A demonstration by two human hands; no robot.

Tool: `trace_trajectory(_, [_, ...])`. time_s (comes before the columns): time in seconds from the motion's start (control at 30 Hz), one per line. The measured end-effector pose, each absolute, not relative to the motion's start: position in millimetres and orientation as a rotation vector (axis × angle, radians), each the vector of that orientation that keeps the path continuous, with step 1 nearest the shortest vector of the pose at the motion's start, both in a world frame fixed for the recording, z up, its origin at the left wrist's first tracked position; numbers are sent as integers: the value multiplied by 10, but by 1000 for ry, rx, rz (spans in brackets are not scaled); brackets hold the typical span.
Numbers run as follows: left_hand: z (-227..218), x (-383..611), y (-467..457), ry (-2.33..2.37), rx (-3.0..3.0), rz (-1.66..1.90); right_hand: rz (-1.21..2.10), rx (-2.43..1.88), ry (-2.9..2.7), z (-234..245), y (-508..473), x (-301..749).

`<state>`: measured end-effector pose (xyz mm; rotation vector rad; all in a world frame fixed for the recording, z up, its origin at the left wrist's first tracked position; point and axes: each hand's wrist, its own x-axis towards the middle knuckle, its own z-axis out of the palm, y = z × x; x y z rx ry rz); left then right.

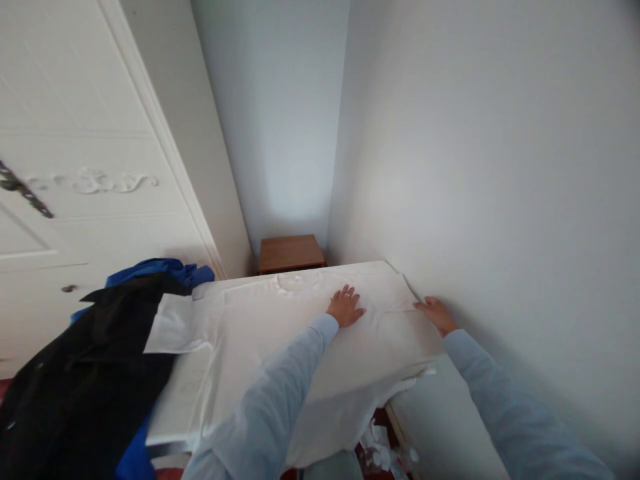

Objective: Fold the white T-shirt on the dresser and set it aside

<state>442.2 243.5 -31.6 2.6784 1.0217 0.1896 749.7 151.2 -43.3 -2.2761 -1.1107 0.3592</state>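
A white T-shirt (pixel 260 340) lies spread flat on a white table (pixel 175 413), its collar toward the far edge. My left hand (pixel 345 307) rests palm down on the shirt near the right shoulder, fingers spread. At the shirt's right edge by the wall, my right hand (pixel 435 313) lies on the sleeve with fingers flat. Both my arms wear light blue sleeves.
A black garment (pixel 85 373) and a blue one (pixel 160 270) are heaped at the table's left end. A brown wooden stand (pixel 290 253) sits in the corner beyond. White cupboard doors (pixel 75 167) rise on the left, and a plain wall (pixel 475 167) runs close on the right.
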Motion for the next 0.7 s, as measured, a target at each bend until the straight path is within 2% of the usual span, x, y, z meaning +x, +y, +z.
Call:
trace_trajectory(0.43, [-618,4744,2755,952,2816,252,321,-2384,-1152,-656,2073,7372])
trace_trajectory(0.7, [-620,4747,2717,969,2810,299,322,-2470,-1146,-620,2103,7485])
